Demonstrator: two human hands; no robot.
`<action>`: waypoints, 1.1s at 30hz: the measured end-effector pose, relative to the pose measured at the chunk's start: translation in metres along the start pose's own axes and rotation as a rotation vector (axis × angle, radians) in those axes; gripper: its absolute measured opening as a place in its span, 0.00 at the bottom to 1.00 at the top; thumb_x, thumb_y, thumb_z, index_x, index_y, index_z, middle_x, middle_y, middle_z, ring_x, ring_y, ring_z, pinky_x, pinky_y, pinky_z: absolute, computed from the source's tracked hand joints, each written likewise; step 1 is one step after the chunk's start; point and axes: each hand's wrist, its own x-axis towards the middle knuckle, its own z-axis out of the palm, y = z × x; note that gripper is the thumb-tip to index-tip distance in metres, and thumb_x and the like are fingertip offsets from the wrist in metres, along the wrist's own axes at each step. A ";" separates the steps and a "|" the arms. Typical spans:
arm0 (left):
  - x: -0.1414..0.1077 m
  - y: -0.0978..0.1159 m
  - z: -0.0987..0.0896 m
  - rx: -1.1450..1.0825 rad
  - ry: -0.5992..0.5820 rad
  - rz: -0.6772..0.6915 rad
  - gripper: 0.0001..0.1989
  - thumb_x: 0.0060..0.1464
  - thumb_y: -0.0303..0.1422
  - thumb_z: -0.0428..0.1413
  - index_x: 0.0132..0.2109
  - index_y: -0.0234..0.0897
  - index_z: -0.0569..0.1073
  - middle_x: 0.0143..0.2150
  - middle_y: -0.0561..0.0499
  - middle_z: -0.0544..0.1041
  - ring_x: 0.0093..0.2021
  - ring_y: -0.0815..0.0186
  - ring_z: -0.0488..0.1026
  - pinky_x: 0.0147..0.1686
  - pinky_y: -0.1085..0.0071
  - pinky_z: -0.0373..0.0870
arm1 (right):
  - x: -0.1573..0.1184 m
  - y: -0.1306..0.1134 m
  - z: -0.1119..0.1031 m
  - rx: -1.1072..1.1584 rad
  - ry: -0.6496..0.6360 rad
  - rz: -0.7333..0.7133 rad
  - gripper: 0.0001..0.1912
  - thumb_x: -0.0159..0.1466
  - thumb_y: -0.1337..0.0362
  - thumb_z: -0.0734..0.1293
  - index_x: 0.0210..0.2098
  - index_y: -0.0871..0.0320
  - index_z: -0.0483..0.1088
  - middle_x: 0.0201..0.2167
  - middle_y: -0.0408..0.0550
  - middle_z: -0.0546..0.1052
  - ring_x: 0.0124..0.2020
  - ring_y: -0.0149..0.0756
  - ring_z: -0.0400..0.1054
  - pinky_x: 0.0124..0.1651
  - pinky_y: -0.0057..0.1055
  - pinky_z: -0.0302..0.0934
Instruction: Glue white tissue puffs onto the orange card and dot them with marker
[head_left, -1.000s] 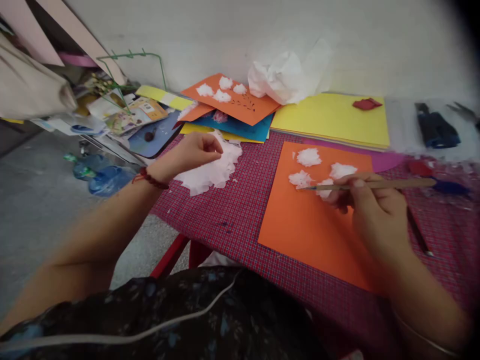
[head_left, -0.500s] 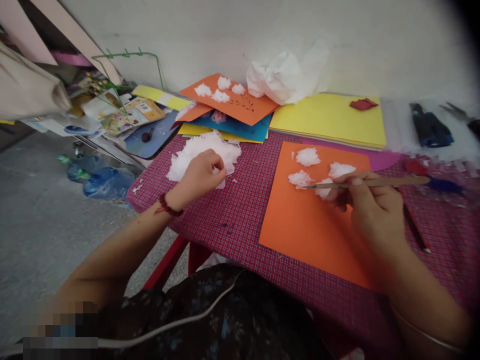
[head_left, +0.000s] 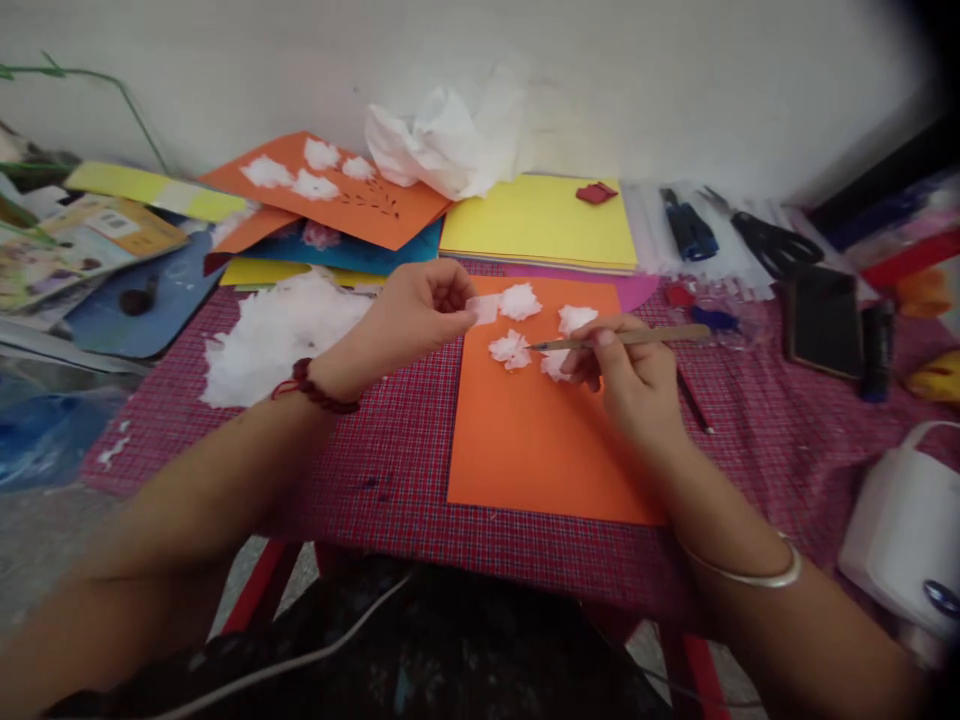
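My left hand (head_left: 431,318) is closed in a pinch on a small piece of white tissue paper (head_left: 486,309), at the upper left edge of an orange sheet (head_left: 540,440). In my right hand (head_left: 634,375) is a slim wooden stick (head_left: 660,334) with a dark pointed tip, held like a pen. Its tip meets a white tissue tuft (head_left: 510,349) on the sheet. Other tufts sit close by, one (head_left: 520,301) above it and one (head_left: 577,319) to the right. Left of the sheet lies a loose pile of white tissue pieces (head_left: 281,325).
Behind are an orange sheet with white tufts (head_left: 360,205), crumpled white paper (head_left: 450,145) and yellow sheets (head_left: 536,225). Scissors (head_left: 772,235), a dark pencil (head_left: 694,398) and a white appliance (head_left: 900,530) lie to the right. The checked tablecloth (head_left: 390,450) covers the table.
My left hand has moved from the tissue pile to the orange sheet, now with a tissue piece. The view has swung right. My right hand keeps the stick at the same tuft.
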 end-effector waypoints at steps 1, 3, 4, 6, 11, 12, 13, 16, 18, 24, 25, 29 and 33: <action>0.004 0.000 0.008 0.027 0.009 0.030 0.05 0.50 0.26 0.59 0.29 0.36 0.69 0.26 0.54 0.71 0.27 0.72 0.64 0.26 0.73 0.60 | 0.000 0.000 0.000 -0.008 -0.017 0.001 0.14 0.70 0.53 0.65 0.35 0.56 0.71 0.23 0.42 0.76 0.21 0.29 0.69 0.23 0.27 0.59; 0.008 -0.002 0.022 0.113 0.034 0.091 0.06 0.50 0.24 0.57 0.29 0.36 0.68 0.26 0.55 0.71 0.26 0.72 0.64 0.27 0.73 0.60 | -0.001 0.000 0.000 -0.023 -0.049 -0.001 0.13 0.70 0.54 0.64 0.36 0.56 0.70 0.23 0.41 0.76 0.22 0.29 0.69 0.24 0.27 0.60; 0.008 -0.004 0.028 0.159 0.049 0.130 0.07 0.50 0.23 0.57 0.29 0.36 0.68 0.26 0.55 0.71 0.27 0.72 0.64 0.27 0.73 0.61 | -0.001 0.000 -0.001 -0.036 -0.064 -0.004 0.13 0.70 0.54 0.64 0.36 0.56 0.70 0.23 0.41 0.76 0.22 0.29 0.69 0.24 0.27 0.60; 0.005 -0.010 0.036 0.242 0.071 0.229 0.07 0.52 0.21 0.55 0.29 0.37 0.68 0.28 0.54 0.72 0.29 0.71 0.65 0.30 0.71 0.63 | -0.002 0.001 -0.002 -0.071 -0.093 -0.002 0.14 0.71 0.53 0.63 0.37 0.56 0.70 0.24 0.41 0.76 0.23 0.29 0.69 0.24 0.28 0.61; -0.002 -0.030 0.046 0.412 0.013 0.376 0.09 0.55 0.21 0.55 0.30 0.37 0.69 0.33 0.51 0.74 0.37 0.66 0.71 0.38 0.69 0.68 | -0.002 0.007 -0.004 -0.145 -0.139 0.009 0.15 0.72 0.51 0.61 0.37 0.54 0.71 0.26 0.43 0.76 0.25 0.31 0.70 0.27 0.30 0.63; -0.002 -0.034 0.047 0.435 0.002 0.383 0.08 0.55 0.21 0.55 0.30 0.37 0.70 0.34 0.50 0.74 0.38 0.66 0.71 0.39 0.68 0.69 | -0.002 0.008 -0.004 -0.159 -0.139 0.006 0.15 0.72 0.52 0.60 0.37 0.54 0.71 0.27 0.43 0.76 0.25 0.31 0.70 0.28 0.31 0.64; -0.002 -0.037 0.048 0.455 -0.005 0.392 0.08 0.55 0.21 0.55 0.31 0.37 0.71 0.34 0.50 0.74 0.39 0.65 0.72 0.40 0.68 0.69 | -0.001 0.009 -0.004 -0.173 -0.138 0.005 0.15 0.72 0.52 0.60 0.36 0.54 0.71 0.27 0.43 0.76 0.25 0.31 0.69 0.29 0.31 0.64; -0.002 -0.044 0.048 0.519 -0.046 0.439 0.07 0.57 0.22 0.55 0.33 0.37 0.74 0.36 0.49 0.76 0.41 0.64 0.73 0.43 0.67 0.71 | 0.000 0.010 -0.005 -0.216 -0.132 0.008 0.16 0.72 0.52 0.60 0.34 0.54 0.71 0.27 0.44 0.76 0.25 0.31 0.69 0.29 0.32 0.65; -0.003 -0.046 0.048 0.560 -0.072 0.506 0.07 0.59 0.23 0.55 0.34 0.36 0.75 0.37 0.48 0.76 0.41 0.63 0.73 0.43 0.66 0.71 | 0.000 0.010 -0.006 -0.236 -0.130 0.009 0.17 0.72 0.52 0.60 0.35 0.55 0.71 0.27 0.44 0.76 0.25 0.32 0.69 0.29 0.32 0.65; 0.000 -0.047 0.050 0.550 -0.011 0.544 0.09 0.61 0.23 0.53 0.36 0.36 0.77 0.37 0.47 0.77 0.41 0.62 0.73 0.43 0.67 0.71 | 0.000 0.012 -0.006 -0.243 -0.128 0.014 0.15 0.73 0.54 0.59 0.36 0.54 0.72 0.27 0.43 0.76 0.26 0.31 0.70 0.30 0.32 0.65; 0.002 -0.046 0.051 0.523 0.014 0.513 0.09 0.61 0.23 0.53 0.36 0.36 0.78 0.38 0.48 0.77 0.42 0.63 0.73 0.44 0.67 0.71 | 0.000 0.012 -0.006 -0.238 -0.129 0.013 0.15 0.73 0.53 0.59 0.36 0.54 0.71 0.27 0.43 0.76 0.26 0.31 0.70 0.30 0.32 0.65; 0.009 -0.044 0.056 0.505 -0.023 0.411 0.09 0.59 0.23 0.54 0.38 0.37 0.79 0.39 0.48 0.78 0.43 0.63 0.74 0.45 0.67 0.71 | 0.000 0.011 -0.005 -0.234 -0.128 0.023 0.16 0.72 0.51 0.60 0.35 0.54 0.71 0.26 0.43 0.75 0.26 0.33 0.70 0.30 0.32 0.65; 0.007 -0.044 0.054 0.567 -0.148 0.408 0.10 0.58 0.22 0.54 0.35 0.37 0.78 0.36 0.48 0.77 0.42 0.62 0.73 0.44 0.66 0.70 | 0.001 0.008 -0.005 -0.221 -0.109 0.024 0.17 0.72 0.49 0.60 0.35 0.53 0.71 0.26 0.43 0.76 0.26 0.34 0.71 0.31 0.33 0.64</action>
